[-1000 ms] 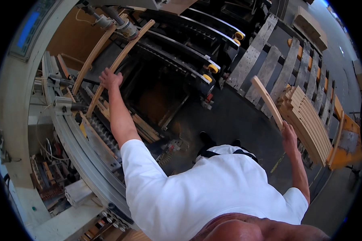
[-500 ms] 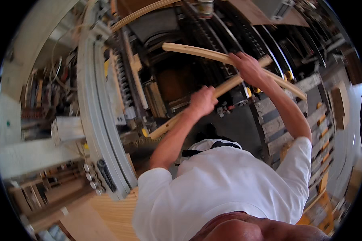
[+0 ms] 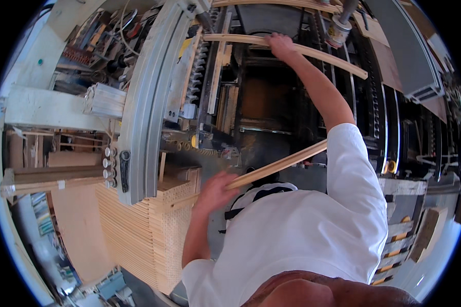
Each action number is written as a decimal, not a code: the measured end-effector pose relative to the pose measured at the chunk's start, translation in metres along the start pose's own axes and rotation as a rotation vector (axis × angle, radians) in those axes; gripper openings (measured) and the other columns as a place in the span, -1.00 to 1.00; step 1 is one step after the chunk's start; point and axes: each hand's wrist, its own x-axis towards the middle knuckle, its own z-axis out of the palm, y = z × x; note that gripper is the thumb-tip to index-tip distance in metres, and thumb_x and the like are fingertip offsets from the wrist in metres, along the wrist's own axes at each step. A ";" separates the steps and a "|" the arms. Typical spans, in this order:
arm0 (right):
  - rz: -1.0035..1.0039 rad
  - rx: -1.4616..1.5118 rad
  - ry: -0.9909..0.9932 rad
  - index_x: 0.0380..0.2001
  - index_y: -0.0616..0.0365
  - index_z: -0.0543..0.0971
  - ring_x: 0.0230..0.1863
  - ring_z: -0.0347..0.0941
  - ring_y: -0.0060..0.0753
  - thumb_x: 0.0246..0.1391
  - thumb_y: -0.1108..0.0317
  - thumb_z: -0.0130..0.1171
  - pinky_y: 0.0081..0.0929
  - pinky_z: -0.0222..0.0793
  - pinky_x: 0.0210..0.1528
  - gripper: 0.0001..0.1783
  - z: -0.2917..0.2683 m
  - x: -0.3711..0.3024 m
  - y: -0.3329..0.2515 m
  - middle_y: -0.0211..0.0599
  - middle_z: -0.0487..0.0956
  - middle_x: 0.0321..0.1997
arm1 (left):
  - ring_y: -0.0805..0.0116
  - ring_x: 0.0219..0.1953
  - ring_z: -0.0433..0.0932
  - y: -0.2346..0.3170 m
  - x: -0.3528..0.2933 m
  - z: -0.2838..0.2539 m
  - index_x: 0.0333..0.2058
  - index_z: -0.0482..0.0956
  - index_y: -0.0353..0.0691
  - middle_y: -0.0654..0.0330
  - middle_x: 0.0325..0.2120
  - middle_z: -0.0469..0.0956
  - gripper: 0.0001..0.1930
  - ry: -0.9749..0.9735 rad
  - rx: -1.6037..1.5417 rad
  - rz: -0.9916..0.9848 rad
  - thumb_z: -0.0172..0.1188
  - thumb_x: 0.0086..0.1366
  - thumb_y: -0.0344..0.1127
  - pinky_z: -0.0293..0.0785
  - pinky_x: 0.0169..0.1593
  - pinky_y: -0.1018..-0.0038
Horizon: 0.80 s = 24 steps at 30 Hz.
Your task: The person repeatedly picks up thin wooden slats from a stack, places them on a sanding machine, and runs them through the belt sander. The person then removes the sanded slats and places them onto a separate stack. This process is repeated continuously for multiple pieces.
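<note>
My right hand (image 3: 281, 47) is stretched far forward, its fingers closed round a long pale wooden strip (image 3: 322, 56). That strip lies crosswise over the dark machine bed (image 3: 267, 71), its left end by the metal rail. Close to my waist, my left hand (image 3: 217, 192) grips a second wooden strip (image 3: 276, 166), which slants up to the right, its far end passing behind my right sleeve. The near end of this second strip is by the top of a tall stack of wooden strips (image 3: 169, 233) on my left. Motion slightly blurs the left hand.
A thick grey metal beam (image 3: 151, 117) with a row of knobs (image 3: 107, 166) stands left of the machine. Toothed rails (image 3: 195, 71) run along the bed. A cylindrical fitting (image 3: 338, 30) hangs at the far right. Slatted wooden pallets (image 3: 397, 245) lie at lower right.
The two strips, crossed before, are now apart. My right hand has carried one forward onto the machine; my left has drawn the other back toward the stack. The view has swung left.
</note>
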 end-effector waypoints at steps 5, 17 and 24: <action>0.078 -0.009 0.093 -0.15 -0.02 0.54 -0.08 0.53 -0.08 0.10 0.36 0.03 -0.15 0.43 -0.06 -0.76 0.017 0.013 0.030 -0.20 0.56 -0.15 | 0.06 -0.14 0.58 -0.008 -0.067 -0.009 -0.04 0.59 -0.25 0.01 -0.19 0.60 -0.54 0.022 -0.204 -0.487 0.38 0.03 -0.34 0.48 -0.07 0.31; 0.069 0.026 0.079 -0.21 0.01 0.58 -0.08 0.55 -0.13 0.06 0.37 0.05 -0.15 0.44 -0.05 -0.78 0.020 0.030 0.003 -0.21 0.59 -0.18 | 0.45 -0.34 0.54 -0.041 -0.147 0.041 -0.06 0.60 -0.34 0.15 -0.38 0.63 -0.61 0.235 -0.443 -0.850 0.34 0.09 -0.42 0.47 -0.21 0.48; 0.104 0.006 0.014 -0.14 0.02 0.55 -0.02 0.53 -0.05 0.09 0.35 0.04 -0.12 0.44 -0.03 -0.75 0.007 0.020 0.033 -0.15 0.57 -0.08 | 0.56 -0.42 0.42 -0.032 -0.199 0.034 -0.13 0.60 -0.40 0.32 -0.45 0.53 -0.67 0.387 -0.699 -0.823 0.35 0.08 -0.47 0.38 -0.34 0.58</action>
